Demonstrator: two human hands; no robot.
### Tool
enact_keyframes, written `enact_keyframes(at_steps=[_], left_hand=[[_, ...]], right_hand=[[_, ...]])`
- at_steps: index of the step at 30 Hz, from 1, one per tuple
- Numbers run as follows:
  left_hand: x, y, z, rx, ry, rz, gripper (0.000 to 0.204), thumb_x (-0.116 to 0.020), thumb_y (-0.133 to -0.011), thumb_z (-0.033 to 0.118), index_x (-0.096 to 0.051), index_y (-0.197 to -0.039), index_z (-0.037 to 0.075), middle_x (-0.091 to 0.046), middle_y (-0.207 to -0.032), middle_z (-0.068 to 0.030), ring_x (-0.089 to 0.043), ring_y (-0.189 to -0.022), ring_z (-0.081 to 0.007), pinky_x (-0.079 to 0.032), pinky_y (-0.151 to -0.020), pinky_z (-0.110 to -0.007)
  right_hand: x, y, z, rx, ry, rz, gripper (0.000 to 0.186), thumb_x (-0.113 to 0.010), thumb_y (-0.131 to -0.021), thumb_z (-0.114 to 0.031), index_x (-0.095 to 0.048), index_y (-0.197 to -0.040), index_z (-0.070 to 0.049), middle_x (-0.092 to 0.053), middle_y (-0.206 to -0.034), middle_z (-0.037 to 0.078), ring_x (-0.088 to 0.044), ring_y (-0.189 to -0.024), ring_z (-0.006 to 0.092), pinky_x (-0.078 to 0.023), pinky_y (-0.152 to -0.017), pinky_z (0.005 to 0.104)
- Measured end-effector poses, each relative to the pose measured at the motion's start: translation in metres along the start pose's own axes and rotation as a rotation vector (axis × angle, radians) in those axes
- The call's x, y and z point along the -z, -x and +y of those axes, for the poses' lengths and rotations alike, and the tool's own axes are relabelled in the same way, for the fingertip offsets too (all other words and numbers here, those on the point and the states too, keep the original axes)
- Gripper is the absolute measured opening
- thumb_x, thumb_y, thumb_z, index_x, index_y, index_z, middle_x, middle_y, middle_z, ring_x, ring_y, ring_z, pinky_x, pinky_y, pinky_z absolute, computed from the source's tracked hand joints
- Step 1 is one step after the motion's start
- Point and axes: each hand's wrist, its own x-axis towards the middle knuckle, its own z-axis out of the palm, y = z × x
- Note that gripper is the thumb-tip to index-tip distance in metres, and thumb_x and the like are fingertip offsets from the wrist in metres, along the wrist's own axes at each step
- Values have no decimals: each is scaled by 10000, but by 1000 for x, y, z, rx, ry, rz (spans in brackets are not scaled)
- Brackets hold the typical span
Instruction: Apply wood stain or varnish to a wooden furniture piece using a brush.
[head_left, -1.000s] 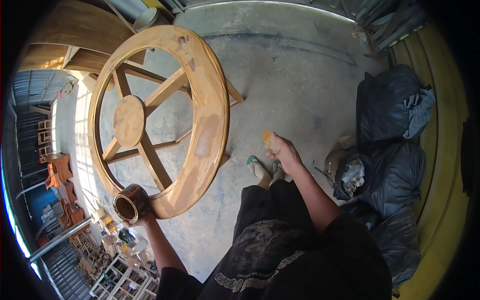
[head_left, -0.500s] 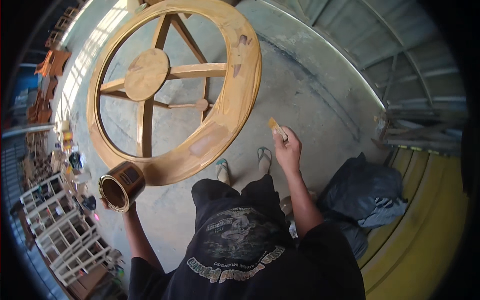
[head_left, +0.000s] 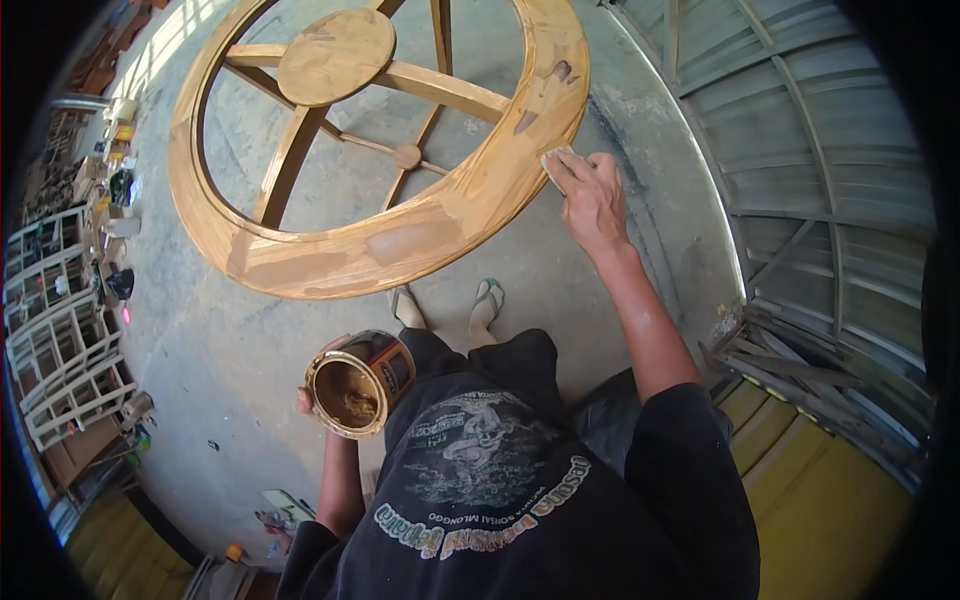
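Note:
My left hand (head_left: 306, 400) is wrapped round a dark, open can (head_left: 392, 362), tilted so that brown paste shows inside; most of the fingers are behind it. At the outer edge of a round wooden table frame (head_left: 480, 190), my right hand (head_left: 597, 205) grips a small putty knife (head_left: 547, 160), whose blade is mostly hidden by the fingers. The tool meets or nearly meets the rim. Smooth brownish patches and dark marks show on the wide wooden ring. Crossing bars join it to a wooden disc (head_left: 335, 55) in the middle.
A corrugated metal wall (head_left: 780, 150) runs along the right, with yellow panels (head_left: 790, 490) below it. Pale wooden frames (head_left: 65, 340) and assorted items line the left. A dark bag (head_left: 605, 420) lies beside my right leg on the concrete floor (head_left: 240, 380).
My right hand has moved up and forward with the putty knife to the frame's edge. My left hand has brought the can right and closer to my body. The view has shifted.

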Motion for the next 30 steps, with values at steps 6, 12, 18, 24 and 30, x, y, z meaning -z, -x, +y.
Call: enact_keyframes(at_steps=[6, 12, 18, 24, 30], left_hand=[[7, 2, -17, -12, -73, -73, 1054, -515, -715, 720, -397, -1329, -128, -560, -1240, -285, -587, -1127, -355, -483, -978, -457], [17, 9, -17, -11, -60, -50, 1065, -516, -721, 714, -381, -1342, -141, -540, -1254, -306, -570, -1147, -399, -464, -1003, -502], [25, 3, -15, 27, -88, -89, 1085, -490, -727, 740, -375, -1358, -135, -520, -1296, -287, -541, -1185, -387, -440, -1022, -484], [14, -2, -4, 15, -135, -168, 954, -478, -757, 709, -437, -1382, -10, -477, -1373, -237, -482, -1252, -392, -407, -1046, -531], [-11, 10, 16, 171, 64, -215, 905, -454, -782, 714, -412, -1413, 68, -464, -1399, -193, -458, -1279, -401, -393, -1041, -594]], right_hand=[[8, -42, 28, -3, -56, -83, 342, -627, -739, 21, -693, -1057, -87, -665, -1012, 73, -589, -970, 292, -452, -836, 417], [-9, -48, 7, -135, 18, -85, 188, -617, -743, -36, -701, -905, -78, -670, -892, 73, -614, -917, 270, -421, -757, 407], [4, -2, -61, -75, -46, -19, 272, -622, -713, 6, -694, -963, -74, -674, -911, 68, -618, -880, 263, -415, -752, 391], [-4, 59, -63, -97, -396, 2, 261, -605, -734, 14, -690, -978, -26, -675, -886, 72, -614, -798, 214, -435, -696, 344], [-48, 130, -44, -1238, -1482, 253, 115, -622, -893, -165, -680, -924, -71, -632, -809, -17, -536, -681, 65, -400, -531, 248]])
